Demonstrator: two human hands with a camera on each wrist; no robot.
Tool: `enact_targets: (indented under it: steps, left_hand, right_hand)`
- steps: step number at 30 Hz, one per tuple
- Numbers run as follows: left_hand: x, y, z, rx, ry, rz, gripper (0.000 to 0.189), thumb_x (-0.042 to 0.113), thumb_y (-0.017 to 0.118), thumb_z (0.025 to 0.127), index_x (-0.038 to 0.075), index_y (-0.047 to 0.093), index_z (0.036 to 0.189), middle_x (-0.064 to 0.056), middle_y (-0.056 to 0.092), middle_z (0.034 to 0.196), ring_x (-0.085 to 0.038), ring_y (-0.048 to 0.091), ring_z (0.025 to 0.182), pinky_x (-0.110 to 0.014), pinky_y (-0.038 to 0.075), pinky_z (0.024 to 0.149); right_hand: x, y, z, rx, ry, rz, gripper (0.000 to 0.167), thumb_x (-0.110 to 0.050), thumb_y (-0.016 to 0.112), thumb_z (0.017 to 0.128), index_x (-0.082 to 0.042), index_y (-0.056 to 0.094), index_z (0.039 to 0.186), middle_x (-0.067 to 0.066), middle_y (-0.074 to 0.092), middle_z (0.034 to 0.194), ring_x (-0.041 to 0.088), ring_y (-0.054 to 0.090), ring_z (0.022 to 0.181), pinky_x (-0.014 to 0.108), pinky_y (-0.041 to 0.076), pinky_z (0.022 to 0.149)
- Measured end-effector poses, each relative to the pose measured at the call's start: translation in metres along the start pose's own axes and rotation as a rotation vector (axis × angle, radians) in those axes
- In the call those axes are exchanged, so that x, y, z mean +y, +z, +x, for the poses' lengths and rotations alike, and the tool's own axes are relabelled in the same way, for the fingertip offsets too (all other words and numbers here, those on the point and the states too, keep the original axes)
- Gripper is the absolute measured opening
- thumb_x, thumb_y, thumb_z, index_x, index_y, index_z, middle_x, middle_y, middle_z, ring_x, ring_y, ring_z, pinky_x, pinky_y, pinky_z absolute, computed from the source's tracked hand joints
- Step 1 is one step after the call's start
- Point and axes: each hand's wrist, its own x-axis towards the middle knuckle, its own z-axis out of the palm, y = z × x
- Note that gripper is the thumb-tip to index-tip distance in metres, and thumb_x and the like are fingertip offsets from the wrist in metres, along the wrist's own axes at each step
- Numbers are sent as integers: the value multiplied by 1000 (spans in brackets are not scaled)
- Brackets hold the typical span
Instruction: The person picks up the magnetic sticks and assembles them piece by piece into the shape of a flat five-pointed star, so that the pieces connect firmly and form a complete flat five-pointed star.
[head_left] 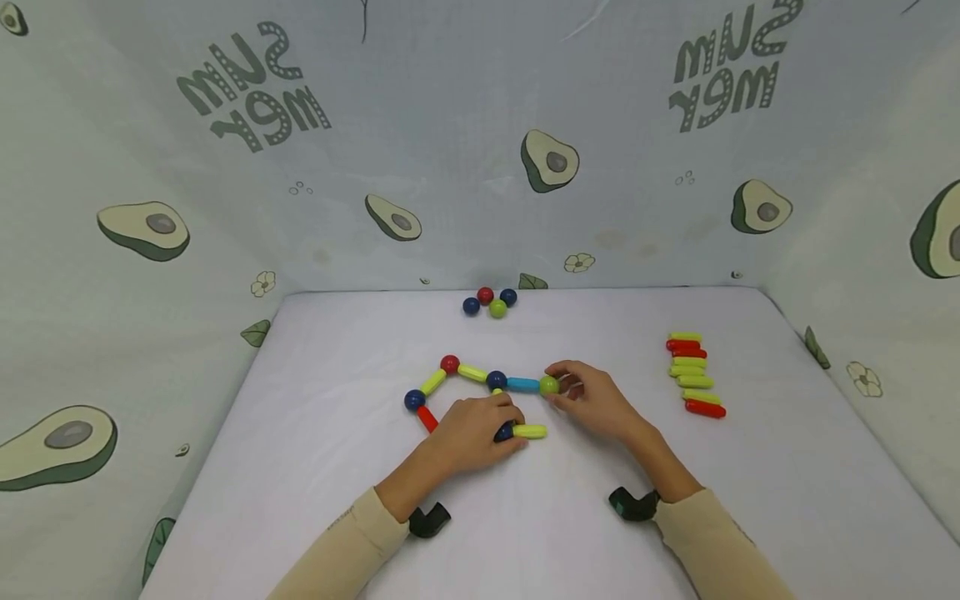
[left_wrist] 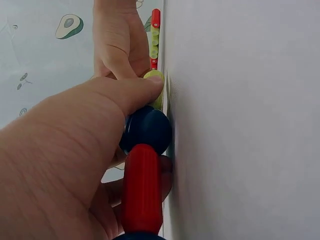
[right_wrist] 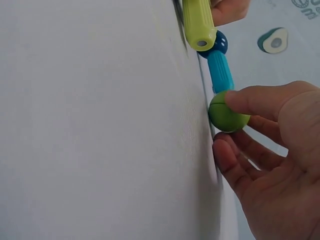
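Note:
A partly joined chain of balls and ribbed rods lies on the white table. My right hand pinches a green ball between thumb and fingers, at the end of a light blue rod. That rod's other end meets a dark blue ball. Over the chain's near side, my left hand grips another dark blue ball. From that ball a yellow-green rod sticks out to the right, and a red rod runs the other way. My left hand hides part of the chain in the head view.
Farther left the chain has a red ball and a dark blue ball. Several loose balls sit near the back edge. A column of red and yellow-green rods lies on the right. Printed cloth walls surround the table.

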Motion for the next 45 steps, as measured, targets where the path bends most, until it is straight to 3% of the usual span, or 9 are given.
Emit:
enact_targets:
  steps: [6,11,20,32,36,40,42,45]
  left_hand:
    - [3,-1,0,82,-42,16,27,47,70,96,26,75,112,6,65,113,-7,61,81,-18,49,65]
    - [5,-1,1,128,-104,16,26,45,70,95,23,74,108,4,64,116,-7,58,73,-19,47,60]
    - [7,1,3,110,-172,-21,25,41,71,94,20,72,108,4,63,114,-7,59,79,-18,51,66]
    - [3,2,3,137,-169,-72,21,36,74,93,24,71,110,0,58,129,-11,59,75,-19,48,60]
    - [2,2,3,116,-190,-143,36,44,73,93,21,64,119,-1,51,136,-13,59,77,-21,50,64]
    - [3,1,2,111,-316,-258,47,54,63,98,13,53,121,-4,47,124,-13,56,71,-21,49,64]
    - [4,0,1,124,-383,-294,44,51,60,101,11,51,116,-4,49,109,-14,54,69,-21,48,62]
    - [5,-2,0,145,-433,-297,36,43,63,101,9,53,110,-3,52,90,-14,53,69,-21,46,61]
  right_hand:
    - [-1,-1,-4,-21,-37,6,33,-10,75,92,-6,65,124,8,70,112,19,64,97,28,54,82]
    - [-4,1,-7,-49,-28,19,30,-9,75,93,-9,65,120,5,69,106,16,62,94,28,54,80]
    - [-8,6,-12,-65,-34,21,28,-6,75,91,-10,64,116,3,67,100,19,60,92,31,53,79]
    - [-12,9,-18,-71,-51,30,28,-10,78,90,-11,62,113,1,65,96,17,59,89,26,51,77]
    - [-14,9,-20,-74,-41,25,29,-10,77,90,-12,61,114,0,64,96,16,59,88,25,50,77]
    - [-17,9,-25,-100,-29,6,29,-14,77,91,-13,61,115,-2,64,97,16,59,90,27,51,80]
    - [-18,7,-28,-121,-18,-4,29,-18,77,92,-13,63,117,-3,65,100,16,59,91,28,53,81]
    - [-17,0,-34,-130,14,-21,27,-22,74,94,-14,64,119,-3,65,103,15,59,93,27,54,83]
